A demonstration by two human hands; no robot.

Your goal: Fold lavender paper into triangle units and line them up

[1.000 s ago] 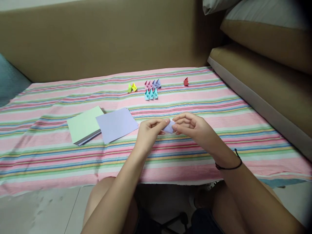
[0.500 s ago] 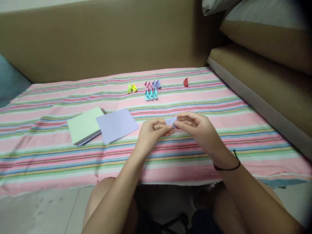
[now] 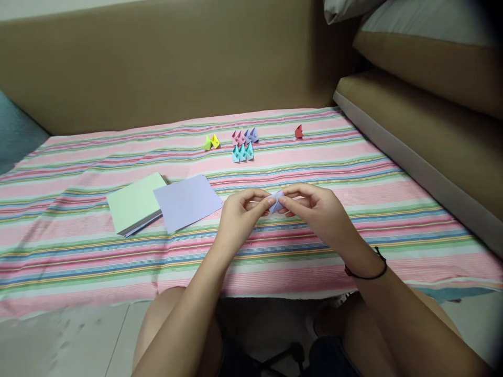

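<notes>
Your left hand (image 3: 239, 215), right hand (image 3: 316, 209) both pinched on tiny lilac paper fold (image 3: 276, 200); loose pinch risks skewed crease.

Paper stack (image 3: 135, 204) left of left hand (image 3: 239, 214)

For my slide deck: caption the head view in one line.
The left hand and right hand pinch a small folded lilac paper piece above a pink striped tablecloth.

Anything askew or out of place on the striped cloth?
Nothing damaged or spilled. One lilac sheet lies skewed at the paper stack's right edge. A red folded piece sits alone, apart from the grouped folded pieces. Left hand and right hand pinch a small lilac piece.
</notes>
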